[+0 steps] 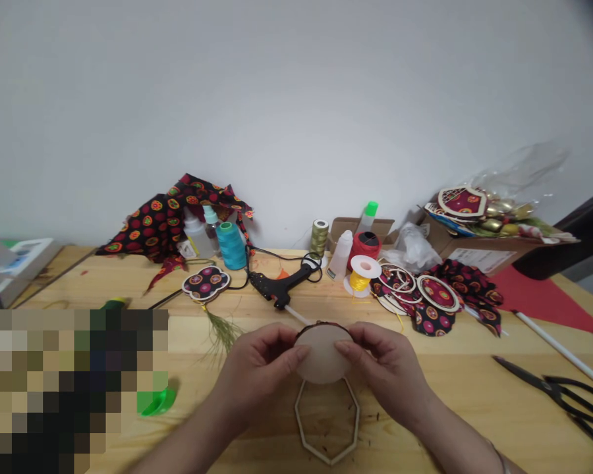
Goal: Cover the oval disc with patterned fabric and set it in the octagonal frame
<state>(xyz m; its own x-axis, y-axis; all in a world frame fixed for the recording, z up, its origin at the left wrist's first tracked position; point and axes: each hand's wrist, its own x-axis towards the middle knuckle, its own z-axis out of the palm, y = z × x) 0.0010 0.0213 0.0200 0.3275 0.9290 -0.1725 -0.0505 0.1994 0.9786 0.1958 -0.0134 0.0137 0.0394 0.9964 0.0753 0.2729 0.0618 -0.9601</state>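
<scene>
Between my two hands is a round, pale disc (pixel 323 365) with dark fabric showing along its upper edge. My left hand (pixel 261 362) pinches its left side between thumb and fingers. On the opposite side, my right hand (pixel 388 368) grips it the same way, thumb on the pale face. Below the disc, a thin wooden polygon frame (pixel 299 421) lies on the table, its top partly hidden. Beyond my hands rests a black hot glue gun (pixel 279 286) with a white glue stick in it. A quatrefoil ornament (pixel 206 284) with a green tassel lies to the left.
Black scissors (pixel 548 388) and a white rod (pixel 563 349) lie at right. Thread spools, including a teal one (pixel 231 247) and a yellow one (pixel 360 276), stand near the wall with glue bottles (pixel 340 253). Patterned fabric (pixel 153 224) is heaped at left, near a green cap (pixel 158 401).
</scene>
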